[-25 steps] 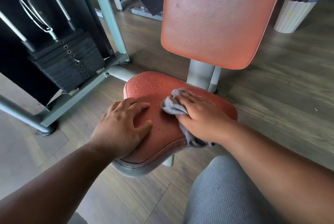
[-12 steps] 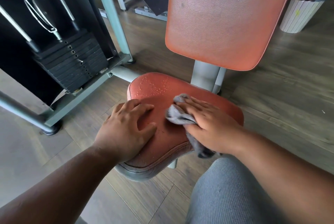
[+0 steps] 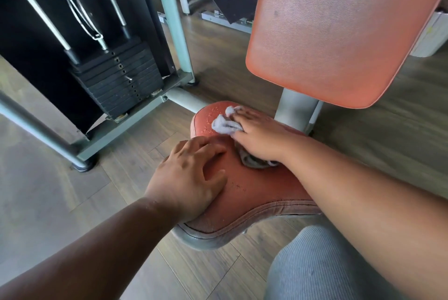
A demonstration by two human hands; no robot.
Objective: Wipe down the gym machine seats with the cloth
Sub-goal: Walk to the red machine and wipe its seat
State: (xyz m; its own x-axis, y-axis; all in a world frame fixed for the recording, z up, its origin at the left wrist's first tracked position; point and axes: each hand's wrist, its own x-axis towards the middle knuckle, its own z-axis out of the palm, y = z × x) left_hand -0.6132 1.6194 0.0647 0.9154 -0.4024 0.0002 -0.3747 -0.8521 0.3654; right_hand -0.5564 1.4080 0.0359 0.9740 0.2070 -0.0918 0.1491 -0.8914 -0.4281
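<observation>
Now: my right fingers (image 3: pixel 251 116) flat, pressing cloth (image 3: pixel 223 125) onto seat (image 3: pixel 254 190); left fingers (image 3: pixel 204 148) spread, bracing. I'd sweep firmly through droplets (image 3: pixel 208 115) ahead.

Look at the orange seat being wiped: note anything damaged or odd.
The seat looks worn: its near edge is frayed, with a dark split along the seam, and its far left corner, beside the cloth, looks pitted or beaded.

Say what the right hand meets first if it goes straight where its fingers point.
The right hand presses the cloth on the seat, fingers pointing at its far left end. Ahead: a bit of bare pad, then the edge. Beyond that, probably the grey frame tube, though depth is unclear.
</observation>
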